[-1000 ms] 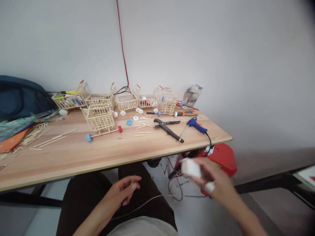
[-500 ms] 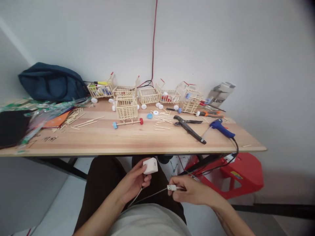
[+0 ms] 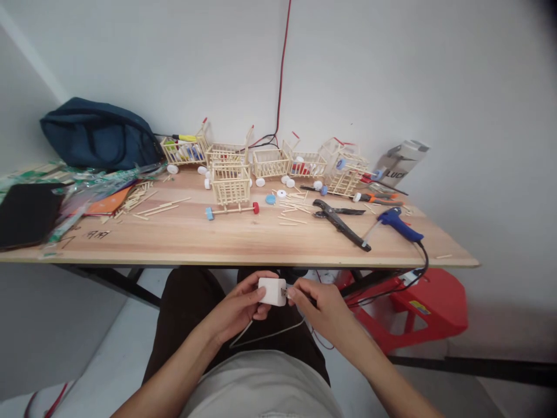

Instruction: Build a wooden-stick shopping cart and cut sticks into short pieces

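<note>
Above my lap, my left hand (image 3: pixel 243 303) grips a white charger block (image 3: pixel 271 291) with its port side turned to the right. My right hand (image 3: pixel 317 300) pinches a USB plug (image 3: pixel 286 292) at that port; how deep it sits I cannot tell. A thin white cable (image 3: pixel 278 333) loops below both hands, across my dark trousers. Part of the cable also runs under my left hand's fingers.
A wooden table (image 3: pixel 209 244) stands in front, its edge just beyond my hands. On it are several stick-built carts (image 3: pixel 231 184), pliers (image 3: pixel 342 223), a blue glue gun (image 3: pixel 399 224) and a dark blue bag (image 3: pixel 102 136). A red stool (image 3: pixel 439 302) stands at right.
My right hand has moved left and up, bringing the USB plug from apart to the charger block's port. The block has turned so its port faces right. The view has shifted slightly.
</note>
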Motion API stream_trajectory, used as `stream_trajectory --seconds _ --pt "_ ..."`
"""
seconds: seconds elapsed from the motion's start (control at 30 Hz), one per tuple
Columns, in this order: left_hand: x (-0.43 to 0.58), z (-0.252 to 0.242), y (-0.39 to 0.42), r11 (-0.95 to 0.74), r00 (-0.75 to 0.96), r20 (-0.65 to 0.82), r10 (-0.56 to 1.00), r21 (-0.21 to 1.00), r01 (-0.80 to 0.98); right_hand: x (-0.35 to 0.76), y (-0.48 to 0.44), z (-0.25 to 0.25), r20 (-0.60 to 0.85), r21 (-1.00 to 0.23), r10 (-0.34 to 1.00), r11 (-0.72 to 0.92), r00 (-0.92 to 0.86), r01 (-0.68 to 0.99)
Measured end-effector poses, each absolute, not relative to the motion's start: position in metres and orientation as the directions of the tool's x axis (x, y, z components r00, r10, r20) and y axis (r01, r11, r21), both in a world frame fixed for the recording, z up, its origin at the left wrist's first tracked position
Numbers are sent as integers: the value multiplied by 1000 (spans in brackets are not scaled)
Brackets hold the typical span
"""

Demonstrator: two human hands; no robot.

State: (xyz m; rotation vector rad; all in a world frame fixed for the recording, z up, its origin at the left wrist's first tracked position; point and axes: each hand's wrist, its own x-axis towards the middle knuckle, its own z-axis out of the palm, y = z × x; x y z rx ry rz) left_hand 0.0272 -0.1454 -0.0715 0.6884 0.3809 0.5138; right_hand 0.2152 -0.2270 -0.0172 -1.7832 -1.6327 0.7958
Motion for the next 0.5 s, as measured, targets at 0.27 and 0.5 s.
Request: stream_trajectory --seconds 0.27,0.5 --pt "31 -76 -145 497 773 -136 620 830 -253 213 -233 -22 -40 -620 994 -103 100 777" --pt "31 -88 -150 453 768 -145 624 868 -204 205 -242 -34 -54 -672 991 -126 121 730"
